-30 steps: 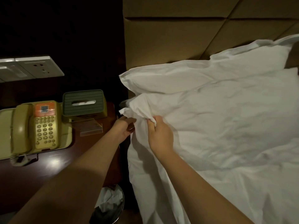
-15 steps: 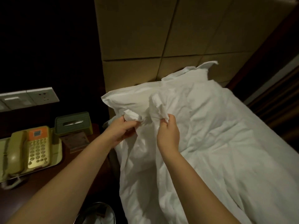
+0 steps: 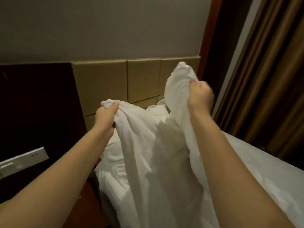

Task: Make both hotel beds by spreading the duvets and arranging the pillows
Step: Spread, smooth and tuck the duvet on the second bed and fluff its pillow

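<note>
- Duvet spreading looks barely begun: the white crumpled fabric duvet [image 3: 148, 153] hangs bunched above the left side of the white-sheeted bed [image 3: 263, 170], not yet laid flat.
- The left hand [image 3: 106, 116] and the right hand [image 3: 199, 97] each clench a fistful of its upper edge, the right one higher.
- Any pillows are hidden behind the cloth; the second bed is out of view.

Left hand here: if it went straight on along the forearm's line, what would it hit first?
Beyond the duvet that the left hand grips, the line runs up and right to the padded headboard, probably the first contact; depth is unclear from one view.
</note>
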Motion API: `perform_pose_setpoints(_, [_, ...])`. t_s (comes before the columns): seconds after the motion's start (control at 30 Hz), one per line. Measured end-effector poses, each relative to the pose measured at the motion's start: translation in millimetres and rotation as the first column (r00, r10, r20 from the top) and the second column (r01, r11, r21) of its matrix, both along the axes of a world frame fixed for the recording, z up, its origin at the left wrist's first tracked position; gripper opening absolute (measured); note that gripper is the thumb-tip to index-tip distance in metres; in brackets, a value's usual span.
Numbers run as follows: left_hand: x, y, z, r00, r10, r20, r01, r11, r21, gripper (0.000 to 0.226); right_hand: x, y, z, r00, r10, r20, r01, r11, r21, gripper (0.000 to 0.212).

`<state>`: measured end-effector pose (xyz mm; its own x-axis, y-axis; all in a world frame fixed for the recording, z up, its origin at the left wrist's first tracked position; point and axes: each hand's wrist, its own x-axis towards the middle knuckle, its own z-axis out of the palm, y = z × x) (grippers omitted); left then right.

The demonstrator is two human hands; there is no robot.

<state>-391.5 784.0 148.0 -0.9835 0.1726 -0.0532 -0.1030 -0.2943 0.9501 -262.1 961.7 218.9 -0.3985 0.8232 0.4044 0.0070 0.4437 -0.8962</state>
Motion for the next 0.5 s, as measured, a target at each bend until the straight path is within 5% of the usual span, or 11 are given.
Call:
perform_pose_setpoints(0.07, [7,11,15,0.995,-0.092,0.030,0.089,0.991,0.100,0.017,-9,-35,-6,0.975,0.092,0.200,-0.120,0.984,0.134,0.031])
perform_pose_setpoints(0.17, [21,13,3,0.981,-0.185,-0.051,0.185,0.983,-0.017,0.008,-27,-107,-50,0.864,0.274,0.423,-0.352,0.929,0.117,0.021])
perform_pose_setpoints(0.37, [8,-45,-55,0.966,-0.230,0.119,0.241,0.967,-0.087,0.013,-54,-183,-119,0.827,0.257,0.501,-0.294,0.956,-0.006,0.018])
perform_pose_setpoints(0.5, [3,-56,-68,0.934,-0.349,0.080,0.358,0.919,-0.167,0.018,-63,-200,-135,0.851,0.136,0.507,-0.162,0.987,0.007,0.020])
